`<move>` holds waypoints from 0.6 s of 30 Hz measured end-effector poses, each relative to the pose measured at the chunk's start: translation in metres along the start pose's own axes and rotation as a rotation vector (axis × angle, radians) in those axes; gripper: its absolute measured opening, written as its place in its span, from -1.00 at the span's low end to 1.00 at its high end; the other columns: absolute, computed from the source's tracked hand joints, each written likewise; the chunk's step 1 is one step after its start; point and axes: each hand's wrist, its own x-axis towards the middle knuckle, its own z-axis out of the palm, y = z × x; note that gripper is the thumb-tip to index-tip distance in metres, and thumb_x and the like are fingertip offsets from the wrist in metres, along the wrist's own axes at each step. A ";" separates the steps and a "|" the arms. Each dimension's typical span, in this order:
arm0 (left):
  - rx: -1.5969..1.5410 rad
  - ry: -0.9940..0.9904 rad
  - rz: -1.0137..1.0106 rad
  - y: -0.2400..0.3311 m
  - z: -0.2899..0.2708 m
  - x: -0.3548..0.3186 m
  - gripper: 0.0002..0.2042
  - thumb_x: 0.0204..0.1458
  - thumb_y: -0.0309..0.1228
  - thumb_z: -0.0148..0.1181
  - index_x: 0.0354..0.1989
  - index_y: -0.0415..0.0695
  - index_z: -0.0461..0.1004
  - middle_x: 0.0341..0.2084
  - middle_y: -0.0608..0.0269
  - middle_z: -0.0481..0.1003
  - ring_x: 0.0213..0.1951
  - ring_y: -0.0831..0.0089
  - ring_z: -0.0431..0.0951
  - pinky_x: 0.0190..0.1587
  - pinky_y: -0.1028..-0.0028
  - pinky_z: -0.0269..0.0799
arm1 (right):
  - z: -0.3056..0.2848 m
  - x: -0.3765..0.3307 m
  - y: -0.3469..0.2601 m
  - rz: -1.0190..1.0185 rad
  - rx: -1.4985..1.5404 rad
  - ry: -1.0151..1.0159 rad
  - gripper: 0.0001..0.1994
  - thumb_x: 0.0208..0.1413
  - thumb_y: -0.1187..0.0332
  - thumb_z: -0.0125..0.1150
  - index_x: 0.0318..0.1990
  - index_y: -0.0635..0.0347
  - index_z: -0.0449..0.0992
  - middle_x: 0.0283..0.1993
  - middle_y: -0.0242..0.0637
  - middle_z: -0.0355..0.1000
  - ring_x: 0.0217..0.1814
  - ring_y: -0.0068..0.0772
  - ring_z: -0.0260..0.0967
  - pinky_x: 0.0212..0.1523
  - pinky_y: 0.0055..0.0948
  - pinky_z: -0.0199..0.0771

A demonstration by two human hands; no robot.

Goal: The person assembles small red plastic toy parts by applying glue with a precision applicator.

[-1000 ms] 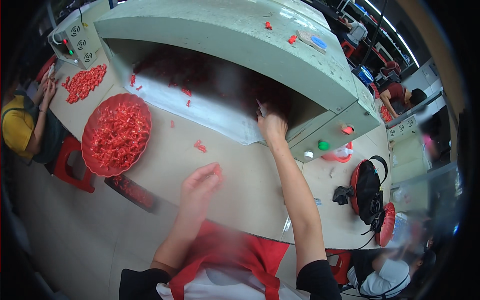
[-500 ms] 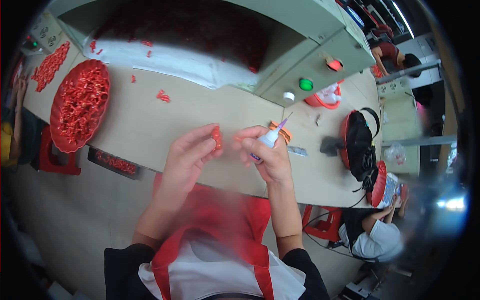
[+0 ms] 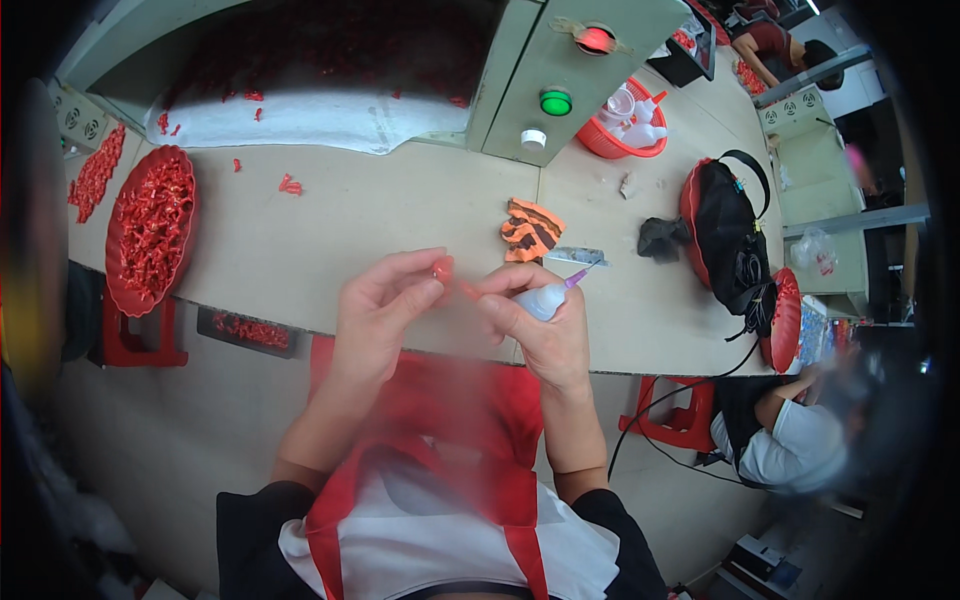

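Observation:
Above the table's front edge, my left hand (image 3: 380, 305) is closed, with a small glossy red plastic piece (image 3: 442, 268) pinched between thumb and fingers. Close to its right, my right hand (image 3: 552, 335) wraps round a small white glue bottle (image 3: 541, 301) with a purple needle tip (image 3: 576, 278). The needle slants up and away to the right. Right thumb and forefinger also meet at a blurred reddish bit (image 3: 468, 290), too small to make out. A gap separates the two hands.
A red scalloped tray (image 3: 178, 262) heaped with red pieces stands at left. Ahead is a pale green machine (image 3: 510, 110). An orange-and-black cloth (image 3: 530, 228), a flat metallic strip (image 3: 580, 256), a red basket (image 3: 640, 152) and a black bag (image 3: 725, 250) lie right. A co-worker (image 3: 800, 440) sits at right.
The whole view has shifted, bringing the orange cloth and basket into fuller sight. In my left fingers the red piece has turned. The bottle's needle now points lower and more to the right.

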 end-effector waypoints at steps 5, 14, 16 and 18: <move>0.026 0.004 0.057 -0.003 0.006 0.003 -0.73 0.00 -0.59 0.10 -0.08 -0.30 0.40 -0.26 0.17 0.48 -0.22 0.50 0.48 -0.14 0.49 0.41 | -0.001 0.002 0.010 -0.440 -0.402 0.093 -0.88 -0.10 0.64 0.16 -0.35 0.32 0.47 -0.40 -0.33 0.44 -0.46 -0.59 0.36 -0.48 -0.62 0.34; -0.027 0.018 0.029 -0.006 0.005 0.005 -0.72 0.00 -0.61 0.07 -0.07 -0.33 0.37 -0.27 0.14 0.48 -0.23 0.47 0.48 -0.13 0.46 0.41 | 0.009 0.001 0.012 -0.729 -0.801 0.230 -0.69 -0.31 0.70 0.17 -0.29 0.25 0.50 -0.34 -0.28 0.40 -0.50 -0.47 0.38 -0.56 -0.56 0.36; -0.046 0.018 0.023 -0.004 0.006 0.005 -0.72 0.00 -0.61 0.07 -0.07 -0.33 0.37 -0.27 0.14 0.48 -0.22 0.47 0.48 -0.13 0.46 0.41 | 0.012 0.002 0.012 -0.750 -0.823 0.223 -0.66 -0.35 0.71 0.16 -0.29 0.26 0.50 -0.33 -0.28 0.39 -0.50 -0.49 0.38 -0.59 -0.57 0.35; -0.065 0.020 0.019 -0.003 0.005 0.004 -0.72 0.00 -0.61 0.06 -0.07 -0.33 0.37 -0.27 0.14 0.48 -0.21 0.46 0.48 -0.12 0.46 0.41 | 0.016 0.004 0.012 -0.771 -0.844 0.213 -0.64 -0.39 0.72 0.15 -0.29 0.27 0.50 -0.32 -0.28 0.39 -0.50 -0.51 0.38 -0.61 -0.57 0.34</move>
